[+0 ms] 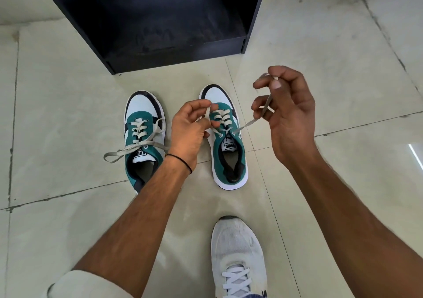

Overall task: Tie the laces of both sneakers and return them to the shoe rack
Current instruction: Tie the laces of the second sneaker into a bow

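On the tiled floor, the dark shoe rack stands open, its bottom shelf bare, waiting for the pair. Left sneaker looks tied already, bow splayed out. Right sneaker is the job now: right hand pinches one lace end pulled up taut, left hand pinches the other, ready to cross them, I'd say.

floor: glossy polished tile, veined
shoe rack: matt black board (dusty, scuffed shelf)
sneakers: teal suede-like cloth, smooth white toe
laces: flat woven cloth
worn shoe: white mesh knit
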